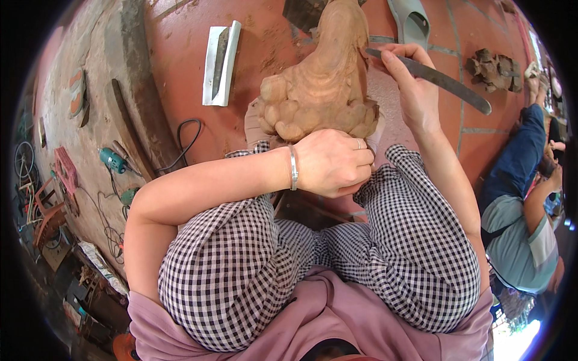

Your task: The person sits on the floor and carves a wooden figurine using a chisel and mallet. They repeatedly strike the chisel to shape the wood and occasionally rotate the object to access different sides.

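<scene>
A carved wooden figure (319, 78) lies between my feet, its wide, knobbly end nearest me and its smoother, narrower part reaching away. My left hand (334, 162) rests with curled fingers against the near edge of this carving; whatever its fingers may grip is hidden. Just right of the carving, my right hand (415, 81) is raised and pinches a long, dark, flat file-like metal strip (448, 84). The strip's left tip comes close to the wood, but I cannot tell if it touches. Its rounded end points off to the right.
White paper (211, 75) with a dark blade-like piece (221, 57) lies on the red tiles at left. Beyond are a wooden beam (129, 72) and a green power tool (111, 160). A grey shoe (412, 24), rough wood chunk (494, 71) and seated person (521, 234) are rightward.
</scene>
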Demonstrator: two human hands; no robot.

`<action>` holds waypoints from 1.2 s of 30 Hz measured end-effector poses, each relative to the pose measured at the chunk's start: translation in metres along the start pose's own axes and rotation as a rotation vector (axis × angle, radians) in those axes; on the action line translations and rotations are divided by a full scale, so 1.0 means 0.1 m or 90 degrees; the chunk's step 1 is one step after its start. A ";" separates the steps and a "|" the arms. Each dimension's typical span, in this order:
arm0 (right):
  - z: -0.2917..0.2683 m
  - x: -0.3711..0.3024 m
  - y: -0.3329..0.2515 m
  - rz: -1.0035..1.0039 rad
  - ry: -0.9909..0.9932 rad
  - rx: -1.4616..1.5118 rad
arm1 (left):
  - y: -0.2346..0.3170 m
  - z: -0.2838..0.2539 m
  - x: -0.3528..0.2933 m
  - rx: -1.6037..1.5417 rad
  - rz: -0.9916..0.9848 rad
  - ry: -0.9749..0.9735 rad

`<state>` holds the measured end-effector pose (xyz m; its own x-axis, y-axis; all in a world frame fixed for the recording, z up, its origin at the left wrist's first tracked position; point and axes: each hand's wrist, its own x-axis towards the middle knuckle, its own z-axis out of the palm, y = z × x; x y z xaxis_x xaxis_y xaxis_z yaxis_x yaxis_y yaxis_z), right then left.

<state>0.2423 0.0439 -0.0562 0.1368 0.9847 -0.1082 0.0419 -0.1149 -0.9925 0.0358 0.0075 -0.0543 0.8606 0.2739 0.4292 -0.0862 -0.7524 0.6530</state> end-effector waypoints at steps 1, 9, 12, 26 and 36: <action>0.00 -0.03 0.00 -0.009 0.017 -0.002 | 0.00 0.01 0.00 0.000 -0.003 0.002; 0.08 -0.31 -0.16 0.101 -0.006 0.018 | 0.05 0.19 0.20 0.046 -0.056 -0.048; 0.10 -0.36 -0.16 0.089 0.017 0.083 | 0.05 0.22 0.29 0.053 -0.070 -0.082; 0.13 -0.39 -0.05 -0.346 -0.001 -0.383 | 0.05 0.01 0.51 -0.038 0.275 0.397; 0.04 -0.48 0.01 -0.228 -0.130 -0.361 | -0.01 0.14 0.64 0.013 0.067 0.175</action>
<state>0.2318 -0.0034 -0.0522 -0.1681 0.9733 0.1563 0.5666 0.2251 -0.7926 0.0977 0.0179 -0.0362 0.6784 0.3439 0.6492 -0.1555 -0.7964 0.5844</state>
